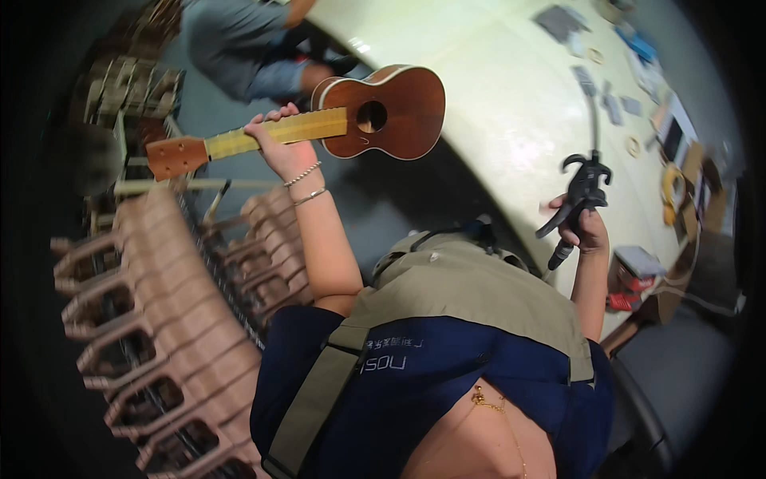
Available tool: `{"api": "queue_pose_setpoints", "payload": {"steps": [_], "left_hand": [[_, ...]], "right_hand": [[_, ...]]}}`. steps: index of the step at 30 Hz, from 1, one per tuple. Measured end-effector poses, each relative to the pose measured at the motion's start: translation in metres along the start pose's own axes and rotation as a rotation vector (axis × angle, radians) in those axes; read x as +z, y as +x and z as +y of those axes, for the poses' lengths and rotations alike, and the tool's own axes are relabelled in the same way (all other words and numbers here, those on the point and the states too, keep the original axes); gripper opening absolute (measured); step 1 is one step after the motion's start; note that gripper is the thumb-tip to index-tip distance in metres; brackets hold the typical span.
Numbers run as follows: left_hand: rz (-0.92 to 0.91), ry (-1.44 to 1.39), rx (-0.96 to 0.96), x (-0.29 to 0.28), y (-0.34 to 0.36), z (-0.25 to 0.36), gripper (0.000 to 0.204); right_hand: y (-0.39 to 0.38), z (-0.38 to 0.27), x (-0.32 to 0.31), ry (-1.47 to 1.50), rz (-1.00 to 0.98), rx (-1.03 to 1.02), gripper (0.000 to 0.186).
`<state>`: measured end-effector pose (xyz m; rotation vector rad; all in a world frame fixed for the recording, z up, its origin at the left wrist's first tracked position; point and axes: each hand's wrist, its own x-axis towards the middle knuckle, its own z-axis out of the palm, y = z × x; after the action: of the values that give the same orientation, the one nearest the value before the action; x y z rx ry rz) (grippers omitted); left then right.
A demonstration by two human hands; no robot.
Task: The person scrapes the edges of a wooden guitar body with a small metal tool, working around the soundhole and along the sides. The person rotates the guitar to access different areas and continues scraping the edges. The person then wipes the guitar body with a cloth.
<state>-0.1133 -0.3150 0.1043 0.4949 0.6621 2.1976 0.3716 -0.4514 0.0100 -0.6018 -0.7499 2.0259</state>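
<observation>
A small brown ukulele (415, 112) is held up in front and to the left, its soundhole showing and no strings visible. Yellow tape covers its fretboard, and small holes dot its headstock (171, 158). My left hand (279, 142) is wrapped around the neck from below, about midway along it. Off to the right, over the table's near side, my right hand (589, 227) grips a black trigger tool (586, 188). That tool has curved hooks, a lever and a long thin rod pointing away from me; its exact kind is hard to make out.
A pale table (495, 88) spans the far right, with small tools, yellow tape rolls (673, 191) and boxes (637, 267) along its right side. Racks of pinkish-brown slotted parts (175, 279) stand close on my left. Another person (239, 48) is beyond the ukulele.
</observation>
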Motion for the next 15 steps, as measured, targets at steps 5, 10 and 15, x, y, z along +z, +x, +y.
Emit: {"api": "queue_pose_setpoints", "payload": {"steps": [5,10,15], "left_hand": [[-0.002,0.532,0.290,-0.098,-0.027,0.089,0.030],[0.246,0.762,0.354,-0.211,-0.044,0.134,0.030],[0.389,0.804,0.319,-0.269,-0.068,0.166,0.026]], "right_hand": [[0.124,0.091,0.123,-0.716,-0.163,0.549,0.049],[0.148,0.191,0.206,-1.105,-0.426,0.637,0.071],[0.161,0.222,0.214,-1.645,-0.378,0.821,0.083]]}}
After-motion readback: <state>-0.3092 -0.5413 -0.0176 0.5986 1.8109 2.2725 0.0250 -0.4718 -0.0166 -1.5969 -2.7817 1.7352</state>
